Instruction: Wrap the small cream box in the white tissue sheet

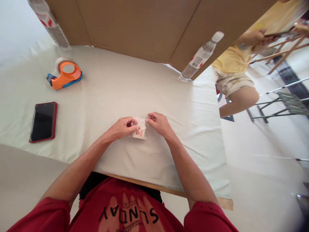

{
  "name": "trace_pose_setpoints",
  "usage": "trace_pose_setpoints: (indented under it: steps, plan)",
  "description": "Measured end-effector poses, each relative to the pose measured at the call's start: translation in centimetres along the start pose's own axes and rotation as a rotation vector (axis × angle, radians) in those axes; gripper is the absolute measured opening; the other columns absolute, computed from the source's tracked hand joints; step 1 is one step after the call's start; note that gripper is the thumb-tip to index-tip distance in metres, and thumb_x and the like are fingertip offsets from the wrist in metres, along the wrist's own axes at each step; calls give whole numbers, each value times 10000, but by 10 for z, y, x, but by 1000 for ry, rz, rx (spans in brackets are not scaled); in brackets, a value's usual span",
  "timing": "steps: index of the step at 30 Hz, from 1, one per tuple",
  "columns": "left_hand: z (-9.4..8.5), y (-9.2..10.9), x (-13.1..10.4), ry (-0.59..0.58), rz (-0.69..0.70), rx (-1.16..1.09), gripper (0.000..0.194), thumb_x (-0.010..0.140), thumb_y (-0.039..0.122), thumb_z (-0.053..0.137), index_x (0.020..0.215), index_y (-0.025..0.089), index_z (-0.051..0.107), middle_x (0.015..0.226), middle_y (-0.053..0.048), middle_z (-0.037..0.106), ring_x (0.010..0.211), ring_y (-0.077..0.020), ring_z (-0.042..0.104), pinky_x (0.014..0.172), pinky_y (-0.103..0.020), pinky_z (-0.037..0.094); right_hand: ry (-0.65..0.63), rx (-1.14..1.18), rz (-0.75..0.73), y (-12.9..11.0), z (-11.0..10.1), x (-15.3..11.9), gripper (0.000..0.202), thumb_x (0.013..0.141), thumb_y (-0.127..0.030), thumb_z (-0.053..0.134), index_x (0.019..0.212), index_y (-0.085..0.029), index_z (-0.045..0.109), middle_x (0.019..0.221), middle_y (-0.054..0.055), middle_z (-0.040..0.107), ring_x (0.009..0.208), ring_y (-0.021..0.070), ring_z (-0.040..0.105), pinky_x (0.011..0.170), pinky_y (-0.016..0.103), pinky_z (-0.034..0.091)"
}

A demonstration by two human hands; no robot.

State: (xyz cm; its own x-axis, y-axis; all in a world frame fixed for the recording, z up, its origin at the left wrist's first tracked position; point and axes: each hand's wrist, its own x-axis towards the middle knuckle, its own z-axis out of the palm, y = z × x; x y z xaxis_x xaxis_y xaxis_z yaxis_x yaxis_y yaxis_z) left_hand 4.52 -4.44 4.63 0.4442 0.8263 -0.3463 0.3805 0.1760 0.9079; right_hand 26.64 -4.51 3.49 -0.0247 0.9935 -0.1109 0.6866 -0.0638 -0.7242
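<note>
A small packet [140, 133] in clear plastic wrap, cream-coloured with red print, lies on the cloth in front of me. My left hand [125, 126] is closed on its left side, the thumb across the top and the fingers bent at the edge. What is inside the wrap cannot be made out. At the packet's upper right corner is my right hand [158, 123], its fingers bent and the thumb slightly apart from the forefinger. Nothing shows between those fingertips.
A pale cloth [106, 87] covers the table. To the left are a phone [43, 121] and an orange tape dispenser [67, 74]. Two water bottles, one left [51, 27] and one right [200, 58], stand by a cardboard panel [135, 29]. A person [234, 64] sits beyond, right.
</note>
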Motion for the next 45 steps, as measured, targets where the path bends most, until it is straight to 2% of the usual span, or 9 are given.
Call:
trace_pose_setpoints:
  steps: [4,9,16,19,24,28,31,38,45]
  plan:
    - [2,0,0,9,21,28,350,757,454,657,939,155,667,736,12,611,643,-119,497,592,-238,368,-129,25,-30,-6,5,19,171,750,-246,692,897,-171,737,768,21,703,697,152,594,687,276,441]
    - [3,-3,1,49,23,85,379,777,482,629,982,166,670,772,-2,622,676,-142,530,616,-260,400,-239,100,-68,-9,10,24,68,730,-215,620,717,-172,671,633,-25,593,626,121,497,628,260,362]
    - [8,-3,1,276,57,190,695,727,473,682,1331,147,579,1260,-130,606,1013,-230,601,869,-360,502,-270,311,-74,-9,7,12,133,741,-292,569,739,-183,646,682,-26,576,657,127,467,647,266,357]
    - [9,-3,1,255,19,177,807,739,473,682,1445,133,489,1310,-155,589,1071,-250,598,923,-388,497,-275,350,-88,-11,7,6,150,760,-301,553,741,-183,644,672,-27,561,650,125,453,640,264,348]
    - [8,1,-2,171,7,149,761,788,416,625,1472,126,464,1191,-122,601,900,-193,617,814,-343,520,-275,351,-97,-14,2,-2,231,832,-360,525,771,-175,647,695,-13,570,650,125,469,644,274,363]
    - [10,4,-2,173,36,127,695,794,407,622,1424,135,509,1108,-81,611,807,-156,602,764,-307,516,-316,321,-84,-14,0,-13,507,790,-517,668,1143,-154,671,990,62,687,842,182,597,757,307,457]
    - [11,3,-2,187,44,137,657,794,409,614,1390,141,545,1101,-77,617,791,-154,596,761,-309,516,-322,264,-74,-13,3,-20,693,736,-500,741,1317,-150,598,1137,101,684,915,208,621,804,335,486]
    - [8,-7,-7,134,115,73,766,780,412,642,1470,128,468,1220,-122,639,875,-173,614,778,-297,519,-340,401,-65,-7,11,-21,583,746,-465,745,1229,-162,627,1022,62,691,816,165,605,728,297,492]
    - [12,-7,-4,95,70,-137,813,757,373,676,1481,107,419,1175,-130,686,883,-175,645,746,-278,521,-387,514,-21,-7,9,-21,481,754,-454,759,1139,-189,645,1017,47,692,831,162,626,714,275,495]
